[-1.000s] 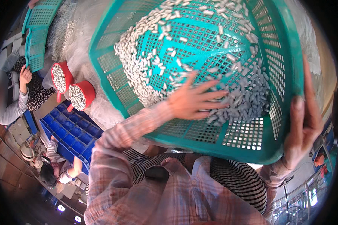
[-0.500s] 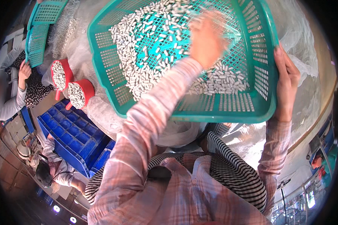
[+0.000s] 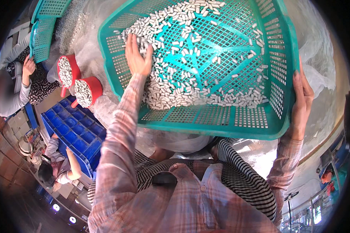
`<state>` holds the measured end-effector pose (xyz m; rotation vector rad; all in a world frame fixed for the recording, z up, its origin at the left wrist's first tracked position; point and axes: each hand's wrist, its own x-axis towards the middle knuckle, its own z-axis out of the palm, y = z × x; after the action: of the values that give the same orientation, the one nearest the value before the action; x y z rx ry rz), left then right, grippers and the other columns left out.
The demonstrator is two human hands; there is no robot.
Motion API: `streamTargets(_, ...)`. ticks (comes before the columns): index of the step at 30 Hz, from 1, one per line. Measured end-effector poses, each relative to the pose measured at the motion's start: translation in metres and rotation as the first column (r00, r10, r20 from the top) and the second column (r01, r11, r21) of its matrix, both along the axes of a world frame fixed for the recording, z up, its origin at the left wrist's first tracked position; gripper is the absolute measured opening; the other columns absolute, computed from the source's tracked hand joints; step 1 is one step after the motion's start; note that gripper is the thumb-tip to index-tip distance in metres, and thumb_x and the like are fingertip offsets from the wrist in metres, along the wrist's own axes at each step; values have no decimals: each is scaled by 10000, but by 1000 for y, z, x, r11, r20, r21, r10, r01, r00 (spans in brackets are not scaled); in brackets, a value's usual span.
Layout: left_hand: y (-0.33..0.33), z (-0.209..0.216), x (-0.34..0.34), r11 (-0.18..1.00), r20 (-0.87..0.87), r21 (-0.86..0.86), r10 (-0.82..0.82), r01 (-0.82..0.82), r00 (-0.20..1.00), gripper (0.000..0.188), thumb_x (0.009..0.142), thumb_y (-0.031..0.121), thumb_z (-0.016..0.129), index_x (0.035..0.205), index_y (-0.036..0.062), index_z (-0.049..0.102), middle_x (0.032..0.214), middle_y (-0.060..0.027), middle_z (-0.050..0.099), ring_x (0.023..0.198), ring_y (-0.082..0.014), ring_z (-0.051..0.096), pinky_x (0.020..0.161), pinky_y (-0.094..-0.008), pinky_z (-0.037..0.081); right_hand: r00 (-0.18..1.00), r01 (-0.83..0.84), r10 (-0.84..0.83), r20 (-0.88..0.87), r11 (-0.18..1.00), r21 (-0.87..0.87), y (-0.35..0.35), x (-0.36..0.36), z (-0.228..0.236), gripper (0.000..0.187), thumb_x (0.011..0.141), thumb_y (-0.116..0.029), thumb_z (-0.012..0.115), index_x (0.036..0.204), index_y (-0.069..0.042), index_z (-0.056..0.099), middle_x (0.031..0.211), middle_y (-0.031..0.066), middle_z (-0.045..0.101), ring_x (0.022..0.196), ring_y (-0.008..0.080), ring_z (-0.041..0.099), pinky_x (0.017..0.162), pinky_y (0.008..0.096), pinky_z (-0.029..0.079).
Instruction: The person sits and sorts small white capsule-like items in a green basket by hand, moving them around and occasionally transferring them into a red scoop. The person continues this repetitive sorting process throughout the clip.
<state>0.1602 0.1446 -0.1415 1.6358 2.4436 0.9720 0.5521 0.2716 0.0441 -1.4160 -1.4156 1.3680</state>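
A green plastic basket [image 3: 206, 134] with a lattice floor is held before me, slightly tilted. Many small white capsule-shaped pieces [image 3: 171, 95] lie in it, thickest along the left and near sides. Fingers extended and thumb apart, my left hand [image 3: 139, 58] rests open among the pieces by the basket's left wall. My right hand [image 3: 302, 95] grips the right rim, its fingers partly hidden behind the wall.
Two red scoops [image 3: 91, 90] full of similar pieces stand to the left. Nearby is a blue compartmented tray [image 3: 76, 130], with a person [image 3: 58, 167] beside it. Another person's hand [image 3: 28, 66] holds a second green basket [image 3: 41, 39]. Clear plastic sheeting [image 3: 315, 58] lies around.
My left hand has swept from the basket's right-centre to its left wall, baring much of the lattice floor. The basket has shifted slightly right and nearer; my right hand keeps its hold.
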Motion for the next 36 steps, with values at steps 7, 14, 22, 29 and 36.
streamTargets(7,125,3,63,896,220,399,114,-196,969,346,703,302,734,941,68,642,967,-122,603,944,-323,521,859,-441,391,999,17,-17,-46,1000,-2,4,-1,2,434,949,-173,545,1333,20,487,1380,126,495,1266,174,450,1091,307,294)
streamTargets(14,141,57,216,909,18,237,-356,342,934,362,687,325,706,1002,157,646,1065,-87,571,995,-304,488,816,-476,381,999,-20,21,-28,1000,14,4,-11,4,423,945,-158,558,1324,19,497,1369,132,503,1258,172,455,1083,301,305)
streamTargets(22,-18,34,104,424,-11,-303,-897,854,442,510,807,434,588,1310,380,520,1534,10,287,1415,-346,202,1091,-673,71,1000,7,-7,-19,1000,27,3,2,3,411,943,-140,564,1318,20,504,1350,132,521,1235,175,479,1074,297,321)
streamTargets(29,90,18,105,972,-153,-182,-178,150,972,641,953,503,377,1509,235,204,1580,-66,127,1443,-365,73,1046,-722,21,997,33,-32,-68,999,4,6,-7,5,396,949,-136,557,1312,18,512,1329,138,538,1217,171,495,1054,289,344)
streamTargets(36,72,60,268,716,327,110,-681,689,655,695,881,494,516,1485,255,268,1568,-57,176,1446,-334,104,1075,-695,34,999,-36,36,3,997,70,13,-6,2,386,946,-122,565,1300,23,521,1330,131,537,1221,167,486,1056,289,344)
